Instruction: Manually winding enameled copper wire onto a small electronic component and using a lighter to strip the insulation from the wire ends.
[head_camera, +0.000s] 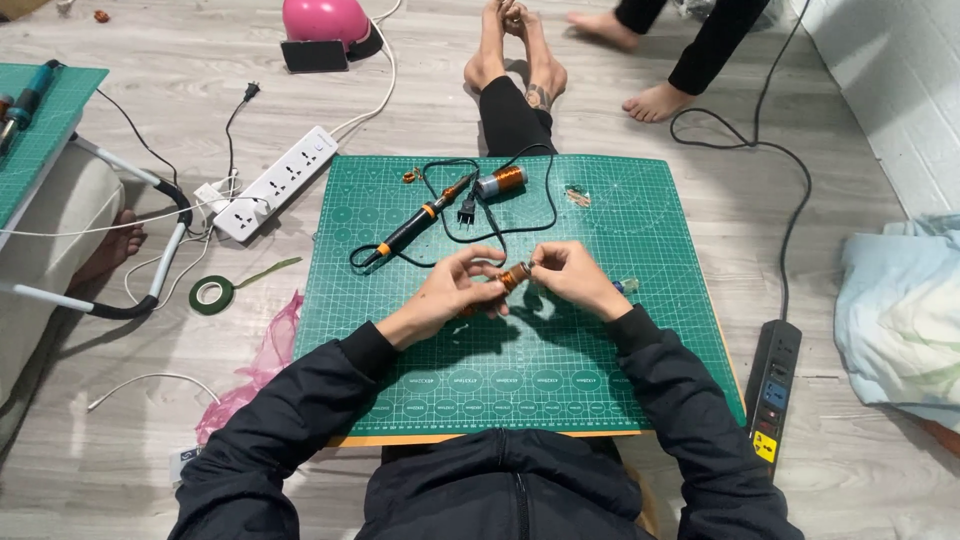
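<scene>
Both hands pinching one small copper coil (513, 277) just above the green cutting mat (520, 360), left hand (452, 290) and right hand (570, 275) at opposite ends, soldering iron (420, 222) beyond.

A green cutting mat (560, 360) covers the wooden floor (180, 70). On it lie a soldering iron (418, 225) and a copper coil (500, 181).

Person, head view: black padded jacket with a centre front zip (519, 492), long ribbed-cuff sleeves; black trousers; bare feet; dark tattoo (538, 97) on one ankle. Left hand (450, 290) and right hand (572, 278) bare, ungloved.
</scene>
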